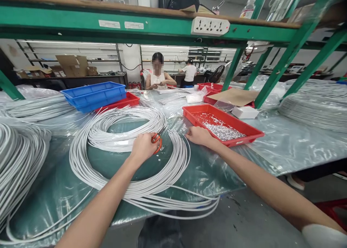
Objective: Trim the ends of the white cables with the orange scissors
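Observation:
A large coil of thin white cable [179, 165] lies before me, with a second coil [127, 132] overlapping its far side. My left hand [143, 146] is closed around a small tool with orange loop handles [157, 143], probably scissors, above the coil's open middle. The tool's blades cannot be made out. To the right, my right hand [200, 135] has its fingers pinched beside the cut cable ends. A single cable curves up from the coil to those fingertips. Just beyond this hand stands a red tray [248, 133] holding many small silvery pieces.
More cable coils lie at the left [18, 168] and right [317, 112]. Stacked blue trays [94, 96] stand at the back left. A green shelf frame [151, 27] with a power strip [210, 26] crosses overhead. A person [157, 74] sits opposite.

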`<action>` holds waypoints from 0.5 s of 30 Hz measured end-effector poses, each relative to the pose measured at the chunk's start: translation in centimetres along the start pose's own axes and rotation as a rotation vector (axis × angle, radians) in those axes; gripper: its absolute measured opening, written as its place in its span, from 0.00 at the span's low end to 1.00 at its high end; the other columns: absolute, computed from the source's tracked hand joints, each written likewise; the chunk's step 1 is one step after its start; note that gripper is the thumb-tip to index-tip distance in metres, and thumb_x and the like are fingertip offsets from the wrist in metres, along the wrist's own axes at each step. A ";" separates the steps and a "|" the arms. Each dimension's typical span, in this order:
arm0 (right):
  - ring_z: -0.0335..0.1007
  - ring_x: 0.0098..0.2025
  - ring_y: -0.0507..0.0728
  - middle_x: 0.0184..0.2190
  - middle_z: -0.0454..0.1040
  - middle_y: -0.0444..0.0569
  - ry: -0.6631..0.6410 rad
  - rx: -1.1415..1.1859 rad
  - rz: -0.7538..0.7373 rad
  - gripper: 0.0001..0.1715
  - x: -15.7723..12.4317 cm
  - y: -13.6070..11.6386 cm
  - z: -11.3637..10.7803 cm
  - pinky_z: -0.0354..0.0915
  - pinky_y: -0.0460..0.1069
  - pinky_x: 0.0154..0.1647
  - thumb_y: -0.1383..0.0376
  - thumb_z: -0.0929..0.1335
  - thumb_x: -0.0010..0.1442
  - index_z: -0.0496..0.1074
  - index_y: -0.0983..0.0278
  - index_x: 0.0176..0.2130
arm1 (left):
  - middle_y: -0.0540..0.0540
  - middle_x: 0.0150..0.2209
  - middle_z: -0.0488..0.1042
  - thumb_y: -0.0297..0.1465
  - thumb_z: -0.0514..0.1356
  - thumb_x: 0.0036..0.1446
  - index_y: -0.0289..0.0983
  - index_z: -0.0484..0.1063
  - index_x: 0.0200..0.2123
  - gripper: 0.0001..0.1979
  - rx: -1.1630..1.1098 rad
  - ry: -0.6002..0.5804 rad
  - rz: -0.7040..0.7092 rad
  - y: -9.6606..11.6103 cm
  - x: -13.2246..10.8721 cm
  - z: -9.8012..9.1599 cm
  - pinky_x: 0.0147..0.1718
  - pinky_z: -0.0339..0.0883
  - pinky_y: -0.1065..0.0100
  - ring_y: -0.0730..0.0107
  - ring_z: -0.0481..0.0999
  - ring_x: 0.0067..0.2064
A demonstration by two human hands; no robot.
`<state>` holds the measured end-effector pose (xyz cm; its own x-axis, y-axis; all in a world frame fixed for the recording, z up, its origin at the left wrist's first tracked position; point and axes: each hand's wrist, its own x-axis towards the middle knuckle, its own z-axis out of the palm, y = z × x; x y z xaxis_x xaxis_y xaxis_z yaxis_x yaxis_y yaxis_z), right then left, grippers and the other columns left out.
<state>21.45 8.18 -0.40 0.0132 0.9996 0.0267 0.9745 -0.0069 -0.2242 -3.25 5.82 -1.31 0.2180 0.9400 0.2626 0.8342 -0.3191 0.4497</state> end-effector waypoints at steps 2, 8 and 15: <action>0.75 0.45 0.69 0.39 0.79 0.63 -0.017 -0.008 0.025 0.08 2.8 -0.3 0.9 0.65 0.54 0.42 0.63 0.71 0.54 0.74 0.67 0.32 | 0.50 0.19 0.63 0.31 0.54 0.52 0.39 0.60 0.20 0.10 -0.006 0.000 -0.002 -0.1 0.0 0.0 0.26 0.43 0.67 0.70 0.57 0.21; 0.77 0.41 0.65 0.34 0.79 0.57 -0.010 0.152 -0.070 0.06 3.8 -0.2 1.7 0.67 0.53 0.40 0.64 0.69 0.54 0.68 0.64 0.29 | 0.52 0.18 0.58 0.30 0.54 0.52 0.39 0.58 0.20 0.10 -0.023 0.034 -0.024 -0.5 0.0 0.2 0.25 0.44 0.67 0.72 0.51 0.21; 0.67 0.22 0.51 0.21 0.71 0.41 -0.133 0.968 -0.509 0.16 0.5 -2.7 2.3 0.63 0.46 0.26 0.51 0.59 0.67 0.59 0.61 0.38 | 0.54 0.19 0.57 0.35 0.58 0.55 0.37 0.59 0.21 0.14 -0.554 -0.073 -0.016 -0.2 0.1 1.8 0.23 0.49 0.72 0.76 0.54 0.23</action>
<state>18.28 8.79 -1.98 -0.4210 0.8744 0.2410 0.2701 0.3745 -0.8870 -2.49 6.23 -2.92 0.2586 0.9448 0.2013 0.4513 -0.3024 0.8396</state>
